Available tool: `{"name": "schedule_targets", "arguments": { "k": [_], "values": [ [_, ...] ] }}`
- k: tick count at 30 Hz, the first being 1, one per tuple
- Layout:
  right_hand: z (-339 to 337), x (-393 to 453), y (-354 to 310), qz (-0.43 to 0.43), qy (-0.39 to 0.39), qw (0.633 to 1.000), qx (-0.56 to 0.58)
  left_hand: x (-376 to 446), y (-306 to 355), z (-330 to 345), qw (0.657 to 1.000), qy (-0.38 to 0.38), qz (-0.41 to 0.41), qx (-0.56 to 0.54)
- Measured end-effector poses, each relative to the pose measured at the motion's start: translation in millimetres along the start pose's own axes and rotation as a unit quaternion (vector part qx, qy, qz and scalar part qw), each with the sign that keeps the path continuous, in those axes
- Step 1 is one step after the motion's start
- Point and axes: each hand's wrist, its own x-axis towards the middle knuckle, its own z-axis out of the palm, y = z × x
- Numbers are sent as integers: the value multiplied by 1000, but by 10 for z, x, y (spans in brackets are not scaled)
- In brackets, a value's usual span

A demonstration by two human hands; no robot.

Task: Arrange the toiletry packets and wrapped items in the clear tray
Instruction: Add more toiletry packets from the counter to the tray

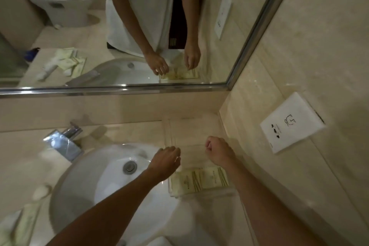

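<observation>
Nearest, at the sink's point(111, 181) left edge, more pale packets point(22, 223) lie blurred on the tabletop point(211, 223). Right of the sink sits the clear tray point(199, 192), its near end holding cream toiletry packets point(199, 180) laid flat side by side. Both hands hover over the tray beyond the packets: the left hand point(166, 161) with fingers curled loosely downward, the right hand point(218, 153) closed into a loose fist; whether either grips anything I cannot tell. Behind the sink stands the chrome faucet point(63, 142), then the mirror point(139, 26)
</observation>
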Motion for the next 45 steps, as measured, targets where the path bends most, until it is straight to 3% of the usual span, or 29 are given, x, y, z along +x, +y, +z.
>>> {"name": "schedule_targets", "arguments": {
  "k": [13, 25, 31, 38, 45],
  "values": [
    [567, -550, -1402, -175, -84, 979, -68, -1594, -1136, -636, 984, 93, -150, -15],
    [1564, -1334, -2761, -323, -162, 924, -123, -3390, -1853, -569, 939, 49, -334, -61],
    [2009, -1662, -3235, -332, -214, 910, -123, -4078, -2197, -583, 910, 35, -411, -47],
    [2308, -1881, -3529, -319, -242, 909, -119, -4559, -2539, -452, 889, -44, -455, 22],
    [2622, -2031, -3782, -319, -232, 912, -114, -4677, -2642, -308, 869, -18, -494, 15]
  ]
}}
